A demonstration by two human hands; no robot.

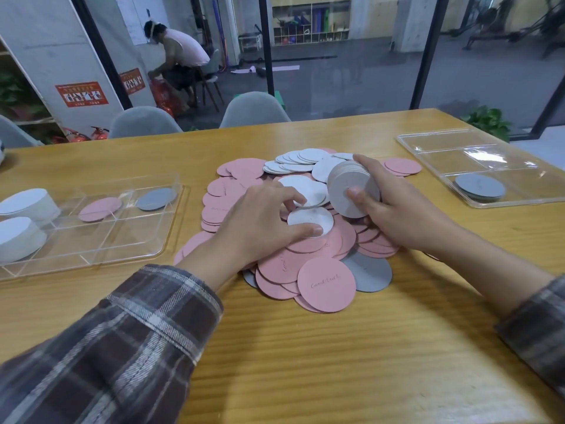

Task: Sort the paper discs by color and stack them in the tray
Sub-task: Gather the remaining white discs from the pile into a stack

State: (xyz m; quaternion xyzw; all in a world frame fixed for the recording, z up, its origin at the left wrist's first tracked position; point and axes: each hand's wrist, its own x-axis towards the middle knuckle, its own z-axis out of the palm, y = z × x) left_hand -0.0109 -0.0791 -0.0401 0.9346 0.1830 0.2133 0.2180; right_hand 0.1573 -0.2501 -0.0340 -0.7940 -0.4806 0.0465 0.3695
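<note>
The pile of paper discs (326,283) lay in the middle of the tabletop (305,368), pink, white and grey ones mixed and overlapping. Most of the white ones were at its far side, and one large grey disc (371,272) showed at the near edge. The right hand (403,209) gripped a stack of white discs (347,186) just above the pile. The stack stood tilted on its edge, with the thumb on its front face and the other fingers curled behind it. The left hand (260,228) rested on the pile with its fingers curled around a single white disc (308,220): the thumb touched the near edge and the index finger the far edge. Both arms wore checked sleeves.

On the left stood a clear left tray (91,255) with compartments. It held two tall white stacks (27,203) at its left end, one pink disc (99,209) in a middle compartment and one grey disc (156,198) in the compartment beside it. On the right, well apart from the pile, lay a second clear right tray (443,148) with a low stack of grey discs (480,186) in its near compartment.

Behind the tabletop stood two grey chairs (143,122), and further back a person (180,53) sat bent forward.
</note>
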